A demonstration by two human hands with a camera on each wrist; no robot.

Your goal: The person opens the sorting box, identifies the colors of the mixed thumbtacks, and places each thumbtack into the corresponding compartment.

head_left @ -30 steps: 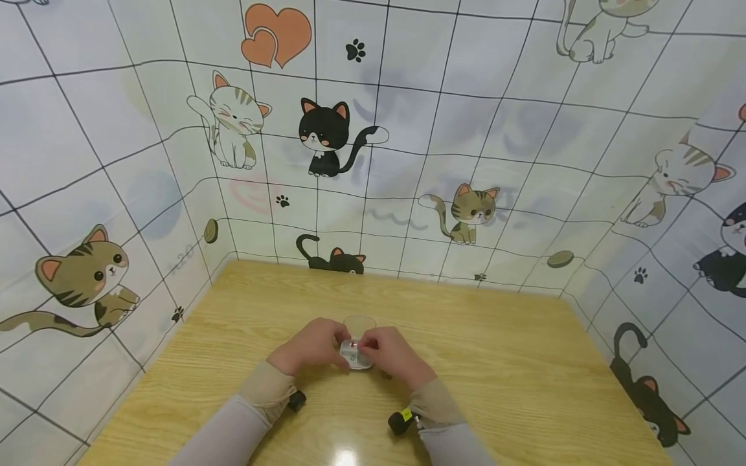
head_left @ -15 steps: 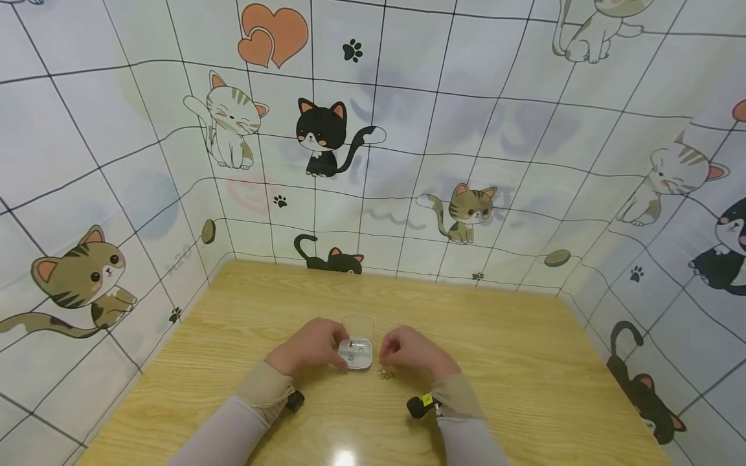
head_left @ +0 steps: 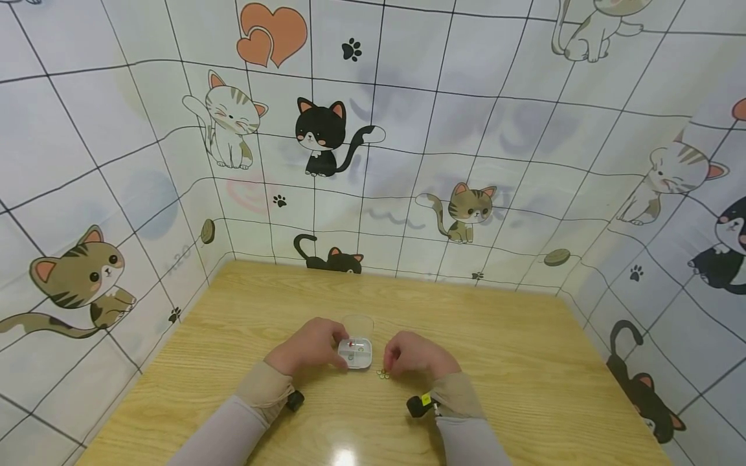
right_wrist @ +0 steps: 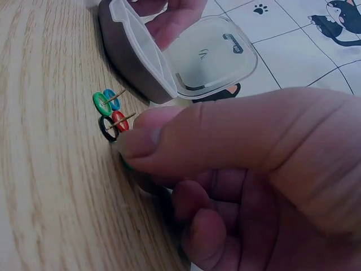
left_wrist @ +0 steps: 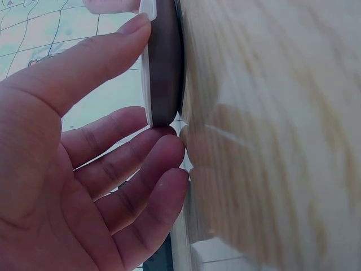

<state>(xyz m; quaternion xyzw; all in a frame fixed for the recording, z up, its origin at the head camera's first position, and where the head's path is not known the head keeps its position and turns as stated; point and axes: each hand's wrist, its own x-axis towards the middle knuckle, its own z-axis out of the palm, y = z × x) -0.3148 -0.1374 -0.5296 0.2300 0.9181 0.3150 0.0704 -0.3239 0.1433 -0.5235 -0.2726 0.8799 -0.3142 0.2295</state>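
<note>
Right hand has left the box for the tacks just beside it on the counter, narrow, can't tell if holding one, so likely at pickup; left hand holds the box.

dark label on clear lid, faint characters on wall, neither legible

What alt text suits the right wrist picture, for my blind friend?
A curled right hand is right by small green, blue, black and red pins on a wooden table. Beyond, a left hand touches an open box with a clear lid.
</note>
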